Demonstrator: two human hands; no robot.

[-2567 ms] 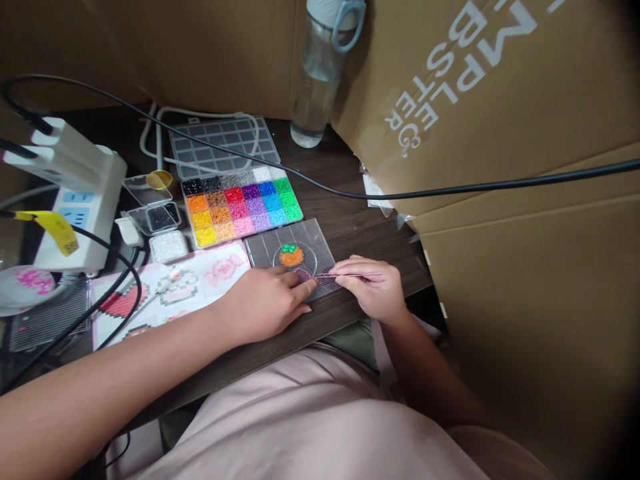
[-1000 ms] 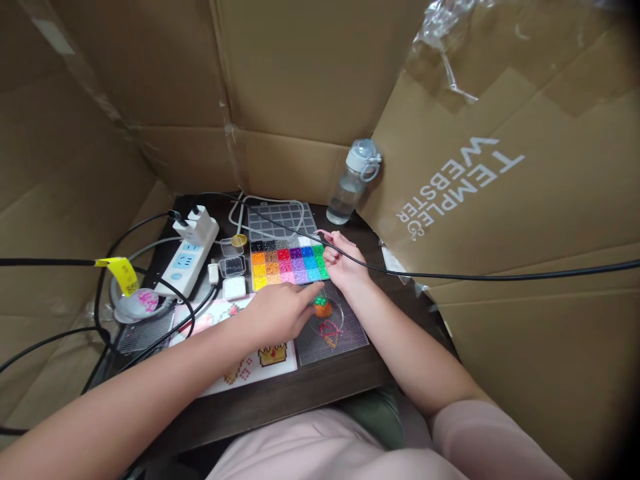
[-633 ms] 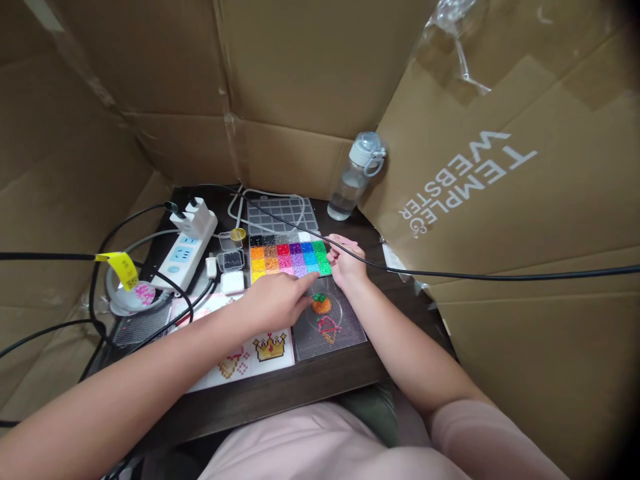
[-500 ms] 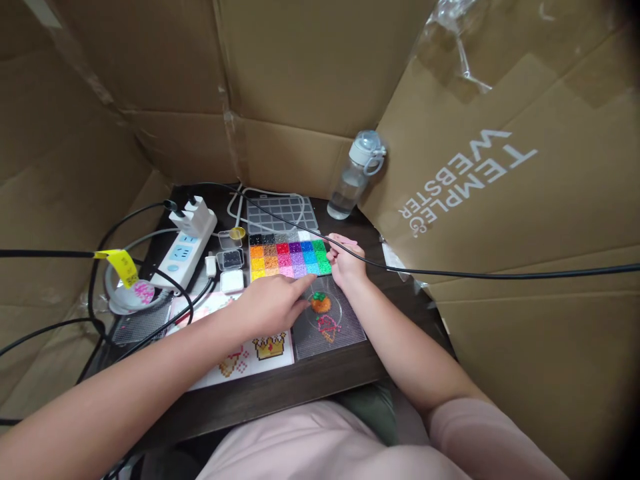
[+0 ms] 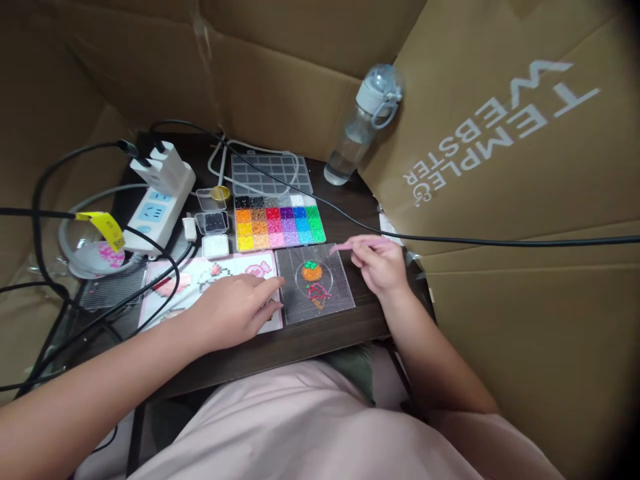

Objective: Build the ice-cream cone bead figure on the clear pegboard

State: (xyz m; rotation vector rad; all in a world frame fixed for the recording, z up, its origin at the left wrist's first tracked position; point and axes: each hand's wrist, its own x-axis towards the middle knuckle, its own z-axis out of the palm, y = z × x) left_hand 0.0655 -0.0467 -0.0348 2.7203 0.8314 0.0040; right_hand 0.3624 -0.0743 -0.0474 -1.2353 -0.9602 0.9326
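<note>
My right hand (image 5: 381, 267) is closed around pink tweezers (image 5: 345, 246), whose tips point left over the upper right corner of a clear pegboard (image 5: 340, 293). On the pegboard lie an orange persimmon-like bead figure (image 5: 312, 272) with a green top and, below it, a pink and brown ice cream cone of beads (image 5: 319, 295). My left hand (image 5: 237, 308) lies over a printed pattern sheet (image 5: 193, 267), fingers stretched toward the pegboard's left edge and holding nothing. Behind the pegboard stands an opened bead box (image 5: 280, 223) with many colours in compartments.
A water bottle (image 5: 353, 127) stands at the back right. Left of the bead box are small boxes of black beads (image 5: 212, 223) and white beads (image 5: 215, 246). A power strip (image 5: 160, 207) with plugs and cables takes up the left. A black cable (image 5: 450, 240) crosses the view; cardboard walls surround the table.
My right hand has drawn back from the bead box toward the right of the pegboard with the tweezers. My left hand has shifted left and down, uncovering the pegboard's left side. The view has tilted.
</note>
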